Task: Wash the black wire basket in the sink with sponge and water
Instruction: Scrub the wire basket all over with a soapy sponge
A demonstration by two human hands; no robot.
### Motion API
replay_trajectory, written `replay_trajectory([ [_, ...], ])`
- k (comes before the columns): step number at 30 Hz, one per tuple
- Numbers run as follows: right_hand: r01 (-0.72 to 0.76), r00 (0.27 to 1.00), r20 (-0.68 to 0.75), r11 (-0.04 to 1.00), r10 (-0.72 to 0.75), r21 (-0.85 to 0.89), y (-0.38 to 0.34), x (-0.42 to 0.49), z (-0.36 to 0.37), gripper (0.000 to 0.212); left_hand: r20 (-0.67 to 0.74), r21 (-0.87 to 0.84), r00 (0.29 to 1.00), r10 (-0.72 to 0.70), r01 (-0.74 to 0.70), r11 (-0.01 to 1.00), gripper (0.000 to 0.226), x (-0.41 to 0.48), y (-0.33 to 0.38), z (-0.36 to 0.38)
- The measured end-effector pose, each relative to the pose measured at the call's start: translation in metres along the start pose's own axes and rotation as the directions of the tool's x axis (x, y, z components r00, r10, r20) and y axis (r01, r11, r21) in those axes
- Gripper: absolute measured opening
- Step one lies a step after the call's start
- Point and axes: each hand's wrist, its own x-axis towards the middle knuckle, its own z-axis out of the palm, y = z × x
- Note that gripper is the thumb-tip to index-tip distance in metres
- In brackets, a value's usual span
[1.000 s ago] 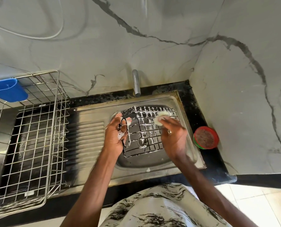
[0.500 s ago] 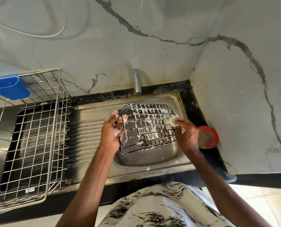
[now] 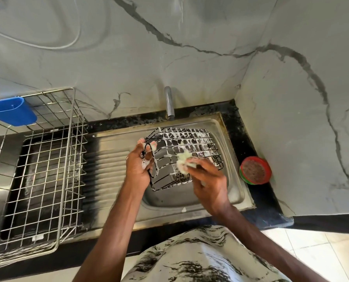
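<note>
The black wire basket, streaked with white foam, is held tilted over the steel sink. My left hand grips its left end, fingers curled round the wire handle. My right hand holds a pale soapy sponge and presses it against the basket's near side. The tap stands behind the basket; no water runs from it.
A large silver wire dish rack fills the left of the counter, with a blue plastic cup hung on its back edge. A red and green round container sits on the black counter right of the sink. Tiled walls close in behind and right.
My right hand has slid the sponge from the basket's far right end toward its middle and near side. The basket has tipped up so more of its side faces me.
</note>
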Motion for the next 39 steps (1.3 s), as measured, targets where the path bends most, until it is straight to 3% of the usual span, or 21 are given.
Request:
replay_trajectory([
  [4, -0.138, 0.99, -0.012, 0.983, 0.137, -0.125, 0.055, -0.009, -0.018, 0.032, -0.029, 0.02, 1.0, 0.01, -0.01, 1.0, 0.012, -0.001, 0.005, -0.003],
  [7, -0.214, 0.976, -0.072, 0.968, 0.206, -0.132, 0.066, -0.008, -0.023, 0.034, -0.072, 0.025, 0.997, 0.002, 0.0, 1.0, 0.022, -0.003, 0.004, 0.002],
  [12, 0.017, 1.0, -0.026, 1.0, -0.017, 0.01, 0.002, -0.009, 0.006, 0.034, -0.113, 0.022, 0.993, -0.029, 0.032, 0.999, 0.044, 0.0, -0.002, 0.008],
  [15, 0.01, 1.0, -0.023, 1.0, -0.01, 0.014, 0.018, -0.008, 0.005, 0.034, -0.142, 0.006, 0.99, -0.021, 0.022, 1.0, 0.043, -0.002, -0.001, 0.008],
  [18, -0.069, 0.997, -0.019, 0.997, 0.069, -0.016, 0.056, -0.017, -0.004, 0.035, -0.111, -0.072, 0.994, -0.025, 0.017, 0.997, 0.018, -0.001, 0.002, 0.007],
  [23, -0.317, 0.948, -0.08, 0.937, 0.308, -0.149, 0.107, -0.022, -0.004, 0.03, -0.091, -0.159, 0.995, -0.028, 0.013, 0.987, 0.02, 0.003, 0.005, 0.001],
  [27, -0.442, 0.896, -0.103, 0.889, 0.431, -0.119, 0.122, -0.017, 0.0, 0.032, -0.067, -0.163, 0.998, -0.021, 0.01, 0.987, 0.024, 0.001, 0.006, 0.0],
  [30, -0.394, 0.919, -0.075, 0.911, 0.387, -0.125, 0.108, -0.006, 0.001, 0.033, -0.079, -0.161, 0.997, -0.018, 0.005, 0.987, 0.024, 0.001, 0.01, 0.001],
  [33, -0.249, 0.968, -0.032, 0.96, 0.247, -0.127, 0.074, 0.007, 0.004, 0.035, -0.106, -0.172, 0.994, -0.024, 0.005, 0.985, 0.023, 0.001, 0.011, 0.002],
  [39, -0.043, 0.999, -0.02, 0.997, 0.044, 0.065, -0.014, 0.022, 0.016, 0.035, -0.213, -0.109, 0.977, -0.024, 0.0, 0.994, 0.022, -0.001, 0.007, 0.007],
])
